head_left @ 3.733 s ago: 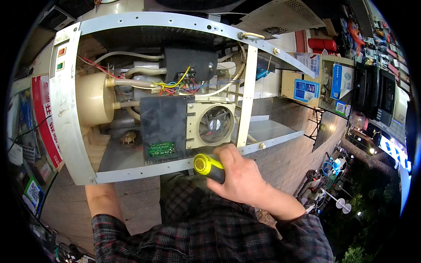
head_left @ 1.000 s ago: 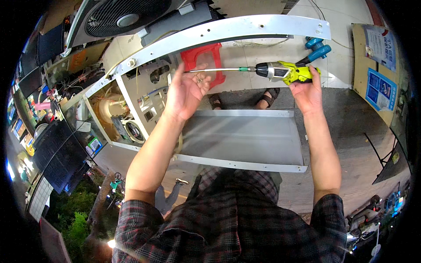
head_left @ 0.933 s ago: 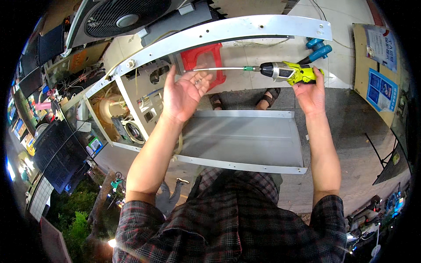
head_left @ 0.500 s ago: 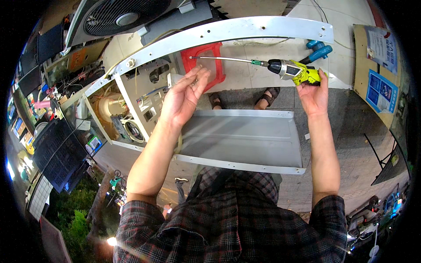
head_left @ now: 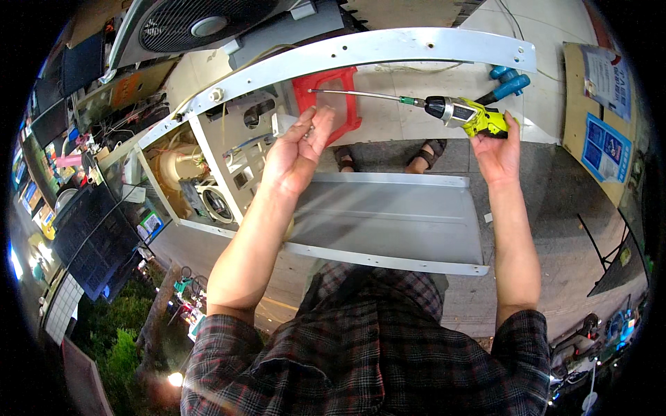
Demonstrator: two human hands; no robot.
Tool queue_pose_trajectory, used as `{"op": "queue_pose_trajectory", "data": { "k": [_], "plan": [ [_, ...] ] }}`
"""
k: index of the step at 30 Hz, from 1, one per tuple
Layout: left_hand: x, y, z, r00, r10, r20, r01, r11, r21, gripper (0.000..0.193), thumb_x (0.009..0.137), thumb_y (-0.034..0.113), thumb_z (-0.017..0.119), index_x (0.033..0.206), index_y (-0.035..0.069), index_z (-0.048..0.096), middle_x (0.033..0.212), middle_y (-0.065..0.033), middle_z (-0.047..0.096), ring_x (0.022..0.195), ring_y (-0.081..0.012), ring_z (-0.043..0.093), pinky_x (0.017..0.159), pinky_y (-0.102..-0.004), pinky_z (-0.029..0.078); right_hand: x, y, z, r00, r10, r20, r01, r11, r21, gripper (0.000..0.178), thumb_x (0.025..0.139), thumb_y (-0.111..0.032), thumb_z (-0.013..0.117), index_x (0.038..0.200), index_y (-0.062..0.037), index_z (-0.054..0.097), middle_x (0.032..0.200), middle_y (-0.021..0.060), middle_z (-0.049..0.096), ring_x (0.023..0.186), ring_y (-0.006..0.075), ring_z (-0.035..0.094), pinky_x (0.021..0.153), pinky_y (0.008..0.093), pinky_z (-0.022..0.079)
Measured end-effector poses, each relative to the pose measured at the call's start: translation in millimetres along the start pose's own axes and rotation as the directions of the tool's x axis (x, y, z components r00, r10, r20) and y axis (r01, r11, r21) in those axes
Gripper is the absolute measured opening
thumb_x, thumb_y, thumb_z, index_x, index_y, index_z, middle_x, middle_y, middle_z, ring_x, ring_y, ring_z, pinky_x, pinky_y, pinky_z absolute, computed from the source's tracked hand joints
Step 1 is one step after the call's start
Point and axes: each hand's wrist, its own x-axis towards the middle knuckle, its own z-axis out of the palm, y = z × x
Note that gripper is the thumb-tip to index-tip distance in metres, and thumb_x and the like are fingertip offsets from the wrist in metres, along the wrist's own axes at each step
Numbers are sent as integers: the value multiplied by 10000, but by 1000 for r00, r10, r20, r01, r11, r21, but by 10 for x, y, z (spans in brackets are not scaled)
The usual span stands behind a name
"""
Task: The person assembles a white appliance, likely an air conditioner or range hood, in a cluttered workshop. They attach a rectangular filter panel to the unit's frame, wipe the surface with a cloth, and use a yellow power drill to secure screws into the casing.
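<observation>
My right hand grips a lime-yellow cordless drill from below. Its long thin driver bit points left, the tip in the air above my left fingers. Palm upward, my left hand has its fingers curled around small shiny metal pieces, too small to name surely. Beside that hand is an opened metal appliance cabinet, with wiring and a round motor-like part inside. A long white metal rail runs along its far side, and a grey sheet-metal panel spans the near part, below my hands.
A red plastic stool and a blue tool lie beyond the panel. Cardboard with posters stands at the right. A large fan unit is at the far left. My sandalled feet show beyond the panel.
The whole view has shifted slightly, so the cabinet and rail appear a little further right. My left fingers have spread a bit, showing the shiny pieces. The drill stays in my right hand.
</observation>
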Motion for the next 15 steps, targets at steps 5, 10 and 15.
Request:
{"op": "queue_pose_trajectory", "data": {
  "k": [5, 10, 15],
  "plan": [
    [-15, 63, -308, 982, -91, 167, 48, 968, 245, 329, 1092, 100, 464, 1389, -29, 521, 945, -56, 587, 840, -147, 582, 774, -294, 529, -68, 73, 63, 999, -9, 36, 12, 998, -59, 437, 953, -319, 723, 1260, -76, 527, 1263, 127, 591, 1210, 310, 586, 1103, 527, 481],
    [-55, -4, -24, 999, 26, -31, -17, 964, 264, 230, 1106, 221, 493, 1213, 42, 589, 713, 38, 382, 650, -101, 401, 616, -270, 388, -126, 298, 139, 992, -3, 125, 20, 990, -140, 380, 980, -332, 690, 1253, -99, 565, 1249, 97, 640, 1188, 280, 613, 1068, 507, 501],
    [132, 73, -196, 1000, 21, 23, -24, 986, 164, 248, 1128, 253, 451, 1195, 55, 585, 700, 40, 332, 628, -91, 349, 577, -254, 349, -159, 412, 156, 979, 12, 201, 26, 982, -186, 402, 995, -331, 675, 1282, -76, 558, 1289, 105, 636, 1229, 282, 607, 1070, 498, 502]
  ]
}}
